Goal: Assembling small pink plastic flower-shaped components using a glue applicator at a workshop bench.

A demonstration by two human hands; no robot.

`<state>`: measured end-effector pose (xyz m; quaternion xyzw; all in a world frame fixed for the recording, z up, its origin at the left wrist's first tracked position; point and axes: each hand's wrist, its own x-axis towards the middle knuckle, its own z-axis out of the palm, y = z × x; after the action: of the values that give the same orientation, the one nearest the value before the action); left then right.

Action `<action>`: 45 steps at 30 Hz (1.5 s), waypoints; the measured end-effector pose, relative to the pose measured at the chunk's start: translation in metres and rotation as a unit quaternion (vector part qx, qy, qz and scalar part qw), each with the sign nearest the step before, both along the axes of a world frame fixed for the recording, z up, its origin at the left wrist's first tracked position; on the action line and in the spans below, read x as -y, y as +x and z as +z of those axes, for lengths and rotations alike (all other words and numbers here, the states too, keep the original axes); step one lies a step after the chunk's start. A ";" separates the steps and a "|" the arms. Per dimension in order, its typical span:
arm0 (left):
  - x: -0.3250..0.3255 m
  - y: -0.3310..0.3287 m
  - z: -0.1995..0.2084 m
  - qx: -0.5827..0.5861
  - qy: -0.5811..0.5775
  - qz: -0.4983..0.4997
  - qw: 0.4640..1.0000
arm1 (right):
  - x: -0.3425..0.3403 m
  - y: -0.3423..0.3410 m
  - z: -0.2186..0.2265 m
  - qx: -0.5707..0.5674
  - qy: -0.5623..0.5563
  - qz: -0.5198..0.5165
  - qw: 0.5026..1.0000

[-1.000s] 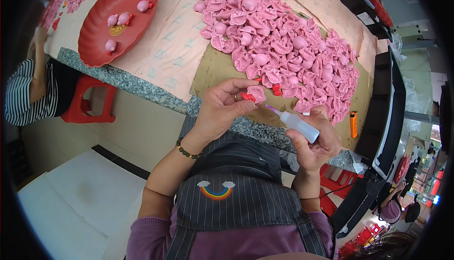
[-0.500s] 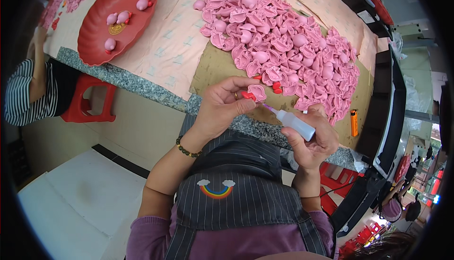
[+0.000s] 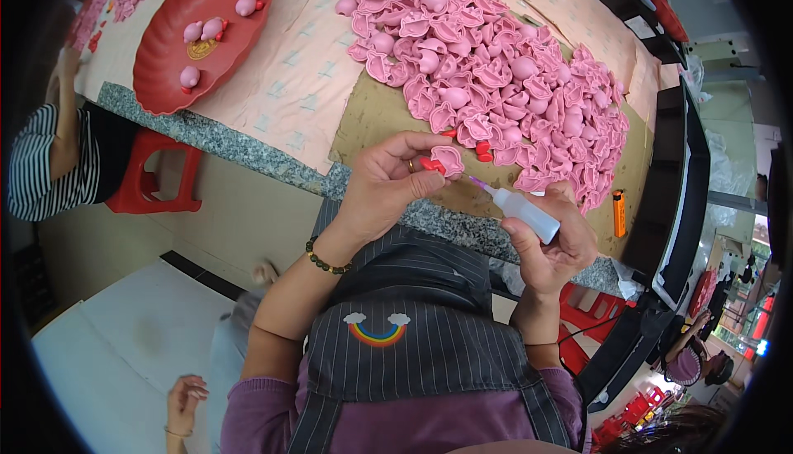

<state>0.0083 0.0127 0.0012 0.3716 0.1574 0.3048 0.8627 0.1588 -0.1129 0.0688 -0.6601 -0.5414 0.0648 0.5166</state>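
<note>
My left hand (image 3: 395,175) pinches a small pink shell-like piece (image 3: 447,159) together with a red piece (image 3: 429,165) between thumb and fingers. In my right hand (image 3: 555,243) is a small translucent squeeze bottle (image 3: 527,215) with a thin purple nozzle (image 3: 481,184), tilted so the tip points at the pink piece. The tip sits close to that piece; whether it touches I cannot tell. Just beyond, red pieces (image 3: 484,152) lie on the brown board (image 3: 363,128). Behind them spreads a large heap of pink hollow pieces (image 3: 496,74).
A red scalloped tray (image 3: 157,57) at the far left holds several pink-and-red figures (image 3: 246,5). An orange lighter (image 3: 619,213) lies at the board's right. Someone in a striped sleeve (image 3: 40,156) sits at left, near a red stool (image 3: 161,175). Another person's hand (image 3: 186,396) shows at lower left.
My right hand has drawn the bottle slightly right and down, away from the pink piece. The left hand stays nearly still. Another person's hand and leg have come into view at lower left.
</note>
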 end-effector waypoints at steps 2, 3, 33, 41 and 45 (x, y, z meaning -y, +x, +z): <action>-0.001 0.001 0.001 0.000 -0.001 0.000 1.000 | 0.000 0.002 0.000 0.006 0.003 0.004 1.000; 0.000 0.000 0.000 0.002 -0.004 -0.002 1.000 | 0.000 0.003 -0.001 0.013 0.007 0.007 1.000; 0.000 -0.001 -0.002 -0.002 0.011 -0.012 1.000 | 0.002 0.002 -0.002 0.006 0.003 -0.004 1.000; -0.001 -0.002 0.002 0.001 0.008 -0.029 1.000 | -0.004 -0.002 -0.001 -0.036 0.030 0.017 0.999; 0.000 -0.002 -0.002 -0.008 0.021 -0.034 0.999 | -0.007 -0.006 -0.002 -0.044 0.021 0.019 0.999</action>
<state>0.0067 0.0130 -0.0004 0.3969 0.1458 0.2757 0.8632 0.1533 -0.1061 0.0670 -0.6350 -0.5322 0.0922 0.5523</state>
